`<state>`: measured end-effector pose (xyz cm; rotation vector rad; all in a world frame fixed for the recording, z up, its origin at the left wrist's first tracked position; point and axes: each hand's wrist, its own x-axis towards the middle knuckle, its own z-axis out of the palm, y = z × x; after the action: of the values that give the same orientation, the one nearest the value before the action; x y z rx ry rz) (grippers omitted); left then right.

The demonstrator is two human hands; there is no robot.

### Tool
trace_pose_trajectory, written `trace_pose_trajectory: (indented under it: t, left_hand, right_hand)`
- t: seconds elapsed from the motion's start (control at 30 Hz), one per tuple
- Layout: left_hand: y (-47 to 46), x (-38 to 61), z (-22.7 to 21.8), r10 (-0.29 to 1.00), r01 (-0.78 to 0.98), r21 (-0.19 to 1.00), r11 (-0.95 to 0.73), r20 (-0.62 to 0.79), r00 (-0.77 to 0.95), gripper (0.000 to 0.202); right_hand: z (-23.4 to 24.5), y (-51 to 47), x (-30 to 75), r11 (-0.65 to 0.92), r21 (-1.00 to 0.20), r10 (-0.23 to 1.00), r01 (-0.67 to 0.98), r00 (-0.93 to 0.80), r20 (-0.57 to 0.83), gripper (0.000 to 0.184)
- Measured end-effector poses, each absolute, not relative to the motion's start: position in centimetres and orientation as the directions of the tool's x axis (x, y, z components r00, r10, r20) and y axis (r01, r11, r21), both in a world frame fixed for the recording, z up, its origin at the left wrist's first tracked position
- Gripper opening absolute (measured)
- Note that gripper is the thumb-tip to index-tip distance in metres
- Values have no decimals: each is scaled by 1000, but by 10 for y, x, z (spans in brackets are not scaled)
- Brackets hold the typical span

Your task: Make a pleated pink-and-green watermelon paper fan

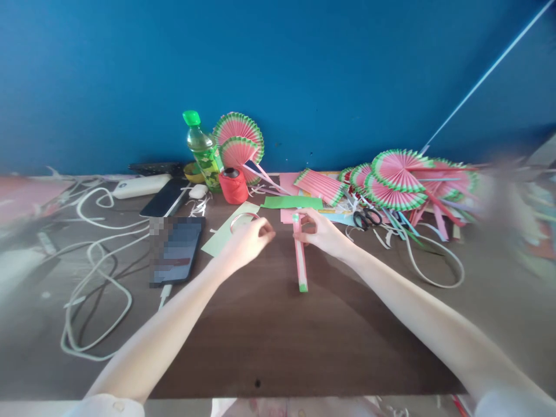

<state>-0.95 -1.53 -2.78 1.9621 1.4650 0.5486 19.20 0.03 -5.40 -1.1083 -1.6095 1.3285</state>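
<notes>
My right hand (pixel 320 233) pinches the upper end of a narrow folded paper strip (pixel 300 260), pink with green ends and a pale band along its length. The strip points toward me above the brown table. To its left, my left hand (pixel 248 238) has its fingers curled together; whatever they may hold is too small to make out. A thin ring (pixel 244 215) shows just behind that hand, partly hidden; I cannot tell whether it is a tape roll or a bangle. Under the left hand lies a pale green paper sheet (pixel 216 243).
Pink-and-green paper fans (pixel 398 176) are piled at the back right, beside black scissors (pixel 367 218). A green-capped bottle (pixel 204 153), a red thread spool (pixel 234 186) and a green paper strip (pixel 292 202) stand or lie at the back. A phone (pixel 178 252) and white cables (pixel 93 255) lie left.
</notes>
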Motion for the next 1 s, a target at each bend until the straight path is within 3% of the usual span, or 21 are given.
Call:
trace_pose_trajectory:
  t: [0.07,0.17,0.3,0.4,0.63,0.77,0.83,0.9,1.0]
  left_hand:
    - [-6,-22,-27,964,833,490,-258,67,259,14]
    - [1,-33,-32,969,919,306,-247,65,238,18]
    - [2,-36,-41,961,939,204,-275,41,273,18]
    - [3,-38,-43,934,915,192,-355,31,356,12]
    - [-1,-28,-35,921,850,358,-387,96,378,21]
    - [-15,-8,-27,948,826,465,-319,156,278,27]
    - [-21,1,-27,959,747,625,-230,13,284,32]
    - [-27,8,-30,901,602,788,-127,-163,403,34]
    - [-32,15,-35,819,378,925,47,-252,516,36]
  right_hand:
    - [-56,1,193,135,-973,943,187,-324,69,38]
    - [-56,0,192,94,-983,948,159,-315,40,39]
    - [-51,-2,189,-47,-999,939,18,-341,-50,36]
    - [-48,-3,189,-77,-996,938,-36,-342,-60,28]
    - [-50,-3,190,-37,-996,934,-78,-356,-7,35]
    - [-51,-5,187,5,-999,936,-48,-351,22,39]
    - [-50,-7,185,11,-1000,941,-28,-339,20,39]
    - [-49,-9,184,6,-1000,942,-23,-335,13,38]
    - [-46,-11,183,13,-1000,944,-24,-328,20,35]
